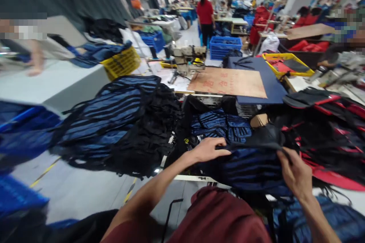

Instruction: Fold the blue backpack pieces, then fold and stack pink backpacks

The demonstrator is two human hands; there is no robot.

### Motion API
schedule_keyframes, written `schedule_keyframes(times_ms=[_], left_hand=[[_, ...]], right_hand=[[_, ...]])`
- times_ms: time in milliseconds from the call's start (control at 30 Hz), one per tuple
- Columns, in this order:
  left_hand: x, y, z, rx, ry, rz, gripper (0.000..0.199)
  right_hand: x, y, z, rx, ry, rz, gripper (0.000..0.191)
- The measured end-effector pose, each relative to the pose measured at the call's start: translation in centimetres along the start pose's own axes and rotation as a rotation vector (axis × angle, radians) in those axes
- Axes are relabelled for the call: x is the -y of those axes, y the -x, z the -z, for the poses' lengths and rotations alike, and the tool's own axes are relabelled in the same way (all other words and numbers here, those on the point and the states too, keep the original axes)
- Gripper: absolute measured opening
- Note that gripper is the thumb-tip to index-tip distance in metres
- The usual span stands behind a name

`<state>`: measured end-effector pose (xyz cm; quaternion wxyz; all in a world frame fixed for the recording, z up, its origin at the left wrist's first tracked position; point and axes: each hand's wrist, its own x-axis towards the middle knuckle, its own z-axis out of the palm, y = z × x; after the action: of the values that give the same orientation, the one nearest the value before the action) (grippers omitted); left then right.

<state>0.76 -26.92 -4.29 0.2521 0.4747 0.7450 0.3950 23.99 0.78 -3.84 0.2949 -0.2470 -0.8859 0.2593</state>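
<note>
A dark blue fabric panel with black stripes point(253, 167) hangs in front of my body, its black upper edge stretched between my two hands. At its left corner is my left hand point(209, 149), with the thumb in front and the fingers curled at the edge. My right hand point(296, 171) is closed around the right end of that edge. Just beyond lies another blue-and-black striped piece point(221, 123) among black fabric. The far sides of both my hands are hidden.
To the left are stacked striped panels point(114, 110) and black pieces point(151, 133). Black-and-red bags point(327, 133) are piled on the right. Ahead stand a sewing machine point(188, 57) and a brown board point(228, 81). A person in red point(204, 13) stands farther back.
</note>
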Motion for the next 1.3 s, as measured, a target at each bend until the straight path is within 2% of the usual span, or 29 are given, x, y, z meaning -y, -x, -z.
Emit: schedule_keyframes(times_ms=[67, 133, 233, 300, 333, 400, 500, 567, 633, 733, 800, 900, 967, 1033, 1067, 1200, 1300], left_hand=[[1.4, 1.0, 1.5, 0.206, 0.14, 0.105, 0.042], [2.1, 1.9, 2.2, 0.362, 0.298, 0.164, 0.045], [2.2, 2.1, 2.3, 0.434, 0.451, 0.174, 0.045], [2.2, 0.7, 2.3, 0.356, 0.396, 0.152, 0.039], [2.2, -0.5, 2.4, 0.275, 0.312, 0.125, 0.036], [2.6, -3.6, 2.9, 0.026, 0.077, 0.016, 0.028], [3.3, -8.7, 4.3, -0.336, -0.286, -0.206, 0.021], [3.3, -11.3, 5.0, -0.441, -0.458, -0.317, 0.022], [2.7, -12.9, 5.1, -0.444, -0.554, -0.43, 0.021], [0.5, -13.9, 3.6, -0.325, -0.533, -0.651, 0.026], [-1.5, -14.0, 2.0, -0.247, -0.459, -0.76, 0.03], [-4.5, -14.3, 0.0, -0.148, -0.305, -0.847, 0.023], [-6.2, -15.1, -0.7, -0.093, -0.149, -0.844, 0.011], [-7.2, -16.8, -0.9, -0.005, 0.031, -0.743, 0.017], [-7.4, -17.8, -1.1, 0.085, 0.106, -0.663, 0.024], [-6.3, -20.8, -2.6, 0.622, 0.388, -0.289, 0.055], [-5.6, -21.1, -4.9, 0.847, 0.598, -0.101, 0.064]], right_hand=[[-1.4, -1.1, 3.0, -0.12, -0.001, -0.138, 0.051], [-3.2, -1.8, 5.6, -0.208, -0.005, -0.245, 0.053], [-5.5, -1.6, 8.6, -0.295, -0.028, -0.366, 0.052], [-6.0, -0.6, 9.6, -0.323, -0.05, -0.409, 0.049], [-5.8, 0.0, 9.8, -0.33, -0.061, -0.422, 0.048], [-5.0, 1.6, 9.8, -0.307, -0.096, -0.439, 0.047], [-3.7, 4.5, 9.9, -0.188, -0.2, -0.465, 0.047], [-3.4, 6.7, 10.6, -0.107, -0.272, -0.489, 0.048], [-3.2, 8.8, 11.7, -0.037, -0.28, -0.499, 0.051], [-1.5, 11.3, 12.1, 0.093, -0.153, -0.435, 0.047], [0.6, 12.1, 10.4, 0.132, -0.034, -0.371, 0.038], [3.7, 12.3, 6.4, 0.054, 0.091, -0.319, 0.039], [4.9, 12.5, 4.8, -0.002, 0.07, -0.33, 0.04], [5.6, 13.4, 4.9, -0.057, -0.003, -0.403, 0.04], [5.9, 14.2, 5.6, -0.098, -0.04, -0.463, 0.039], [6.7, 17.8, 9.7, -0.352, -0.098, -0.713, 0.041], [6.3, 19.9, 12.0, -0.495, -0.065, -0.811, 0.043]])
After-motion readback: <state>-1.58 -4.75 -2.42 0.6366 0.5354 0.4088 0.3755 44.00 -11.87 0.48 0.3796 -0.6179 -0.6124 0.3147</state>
